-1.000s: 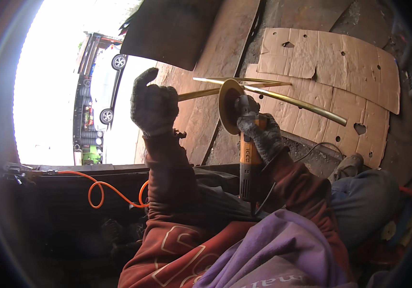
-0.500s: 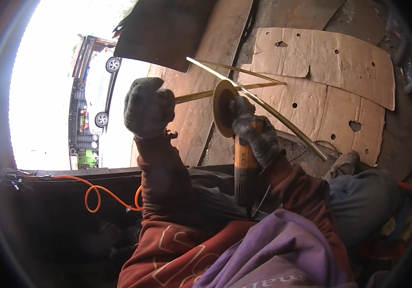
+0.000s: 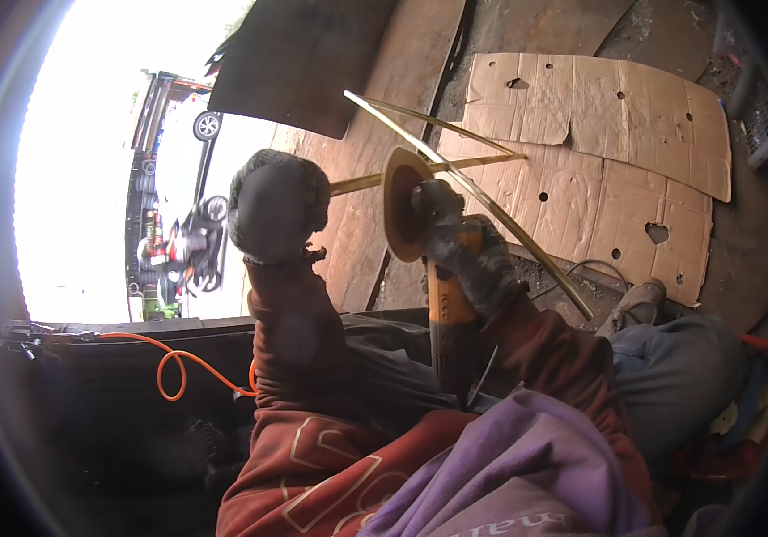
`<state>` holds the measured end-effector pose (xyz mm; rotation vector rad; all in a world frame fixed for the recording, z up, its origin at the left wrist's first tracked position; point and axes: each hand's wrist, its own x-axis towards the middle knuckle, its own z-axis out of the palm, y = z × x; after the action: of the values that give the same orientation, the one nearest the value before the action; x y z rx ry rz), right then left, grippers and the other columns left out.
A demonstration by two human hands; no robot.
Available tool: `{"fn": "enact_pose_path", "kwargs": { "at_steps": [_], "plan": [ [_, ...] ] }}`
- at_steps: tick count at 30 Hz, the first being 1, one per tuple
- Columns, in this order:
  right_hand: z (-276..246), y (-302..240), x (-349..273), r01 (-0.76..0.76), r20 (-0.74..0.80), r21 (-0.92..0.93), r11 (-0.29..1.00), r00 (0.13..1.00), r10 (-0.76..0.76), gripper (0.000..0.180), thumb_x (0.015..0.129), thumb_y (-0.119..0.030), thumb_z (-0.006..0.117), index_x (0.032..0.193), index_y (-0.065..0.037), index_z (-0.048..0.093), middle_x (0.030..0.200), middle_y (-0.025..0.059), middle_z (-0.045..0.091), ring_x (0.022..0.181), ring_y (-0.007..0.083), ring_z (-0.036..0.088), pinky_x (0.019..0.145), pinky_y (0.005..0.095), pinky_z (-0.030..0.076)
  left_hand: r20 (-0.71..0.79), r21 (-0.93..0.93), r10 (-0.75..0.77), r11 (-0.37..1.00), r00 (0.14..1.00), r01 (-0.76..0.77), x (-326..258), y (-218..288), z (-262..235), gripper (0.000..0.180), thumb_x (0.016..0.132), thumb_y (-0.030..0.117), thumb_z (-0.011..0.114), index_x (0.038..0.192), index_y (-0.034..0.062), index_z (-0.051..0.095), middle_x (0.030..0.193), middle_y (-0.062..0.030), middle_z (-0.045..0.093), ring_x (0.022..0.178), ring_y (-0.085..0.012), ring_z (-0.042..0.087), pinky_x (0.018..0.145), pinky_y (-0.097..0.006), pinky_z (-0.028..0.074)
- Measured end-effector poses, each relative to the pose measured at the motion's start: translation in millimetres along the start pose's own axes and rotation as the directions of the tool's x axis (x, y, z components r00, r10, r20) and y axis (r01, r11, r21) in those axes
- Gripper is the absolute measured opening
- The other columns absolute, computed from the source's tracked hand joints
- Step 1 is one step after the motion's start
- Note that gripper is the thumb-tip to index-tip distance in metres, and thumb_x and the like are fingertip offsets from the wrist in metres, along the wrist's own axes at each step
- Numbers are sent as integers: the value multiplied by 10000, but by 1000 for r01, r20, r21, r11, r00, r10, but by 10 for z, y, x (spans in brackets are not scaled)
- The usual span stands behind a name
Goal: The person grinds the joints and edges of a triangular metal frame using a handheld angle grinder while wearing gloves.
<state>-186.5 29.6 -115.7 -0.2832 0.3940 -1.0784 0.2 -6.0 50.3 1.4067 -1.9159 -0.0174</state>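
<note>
My left hand (image 3: 276, 208), in a dark grey glove, is closed round one end of a gold-coloured metal frame (image 3: 527, 240). Thin bars make up this frame, crossing and meeting in narrow angles, and it reaches away to the right over the floor. A yellow and black angle grinder (image 3: 452, 300) is gripped in my gloved right hand (image 3: 487, 264). Its wide brown disc (image 3: 399, 206) stands nearly edge-up in front of the bar that my left hand holds. Whether disc and bar touch I cannot tell. A cord trails from the grinder's lower end.
Flattened cardboard (image 3: 598, 152) with holes lies on the metal-plated floor, near my shoe (image 3: 639, 306). A dark sheet (image 3: 303, 63) stands at the top. An orange hose (image 3: 173, 356) coils at lower left. Outside at left are a parked car and a motorbike (image 3: 205, 246) with a rider.
A motorbike with its rider has come into sight outside. The grinder, its disc and the gold frame have shifted slightly left, and the disc has turned a little. Both hands keep their hold.
</note>
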Motion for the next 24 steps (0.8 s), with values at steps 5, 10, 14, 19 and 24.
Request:
{"fn": "enact_pose_path", "kwargs": {
  "at_steps": [5, 10, 14, 19, 24],
  "plan": [
    [31, 48, -5, 38, 21, -24, 999, 999, -38, 304, 773, -83, 738, 998, -41, 537, 845, 46, 632, 690, 131, 605, 598, 259, 504, 11, -518, -152, 845, 988, 135, -10, 50, 54, 224, 853, 176, 531, 735, -10, 488, 556, -57, 436, 392, -149, 387, 366, -266, 337],
    [-51, -152, 56, -38, -70, -15, 999, 997, 37, 277, 770, -85, 741, 981, -34, 569, 783, 27, 637, 653, 118, 591, 593, 255, 496, 76, -567, -153, 806, 985, 169, -6, 60, 99, 188, 826, 148, 554, 708, 28, 470, 557, -27, 424, 419, -131, 397, 390, -249, 340],
    [126, -14, -79, 81, -7, 46, 996, 997, -80, 215, 767, -99, 741, 920, -52, 598, 780, 29, 628, 630, 100, 567, 589, 259, 480, 113, -568, -181, 795, 977, 213, -73, 63, 26, 179, 803, 126, 573, 686, 58, 456, 558, -3, 414, 441, -117, 405, 410, -235, 343],
    [15, -107, 1, 36, 9, -90, 995, 999, -36, 238, 770, -111, 742, 937, -60, 580, 789, 31, 631, 675, 99, 578, 608, 263, 485, 162, -541, -208, 799, 965, 263, -11, 139, 62, 196, 776, 98, 596, 659, 96, 438, 559, 26, 401, 469, -99, 415, 435, -218, 347],
    [-97, -56, 15, -117, -48, -145, 982, 993, 111, 303, 789, -109, 729, 1015, -62, 532, 926, 76, 649, 770, 147, 629, 664, 283, 526, 36, 216, -64, 975, 997, 55, -20, 119, 36, 147, 787, 16, 592, 745, 38, 453, 584, 14, 440, 504, -100, 461, 478, -213, 393]
  ]
}}
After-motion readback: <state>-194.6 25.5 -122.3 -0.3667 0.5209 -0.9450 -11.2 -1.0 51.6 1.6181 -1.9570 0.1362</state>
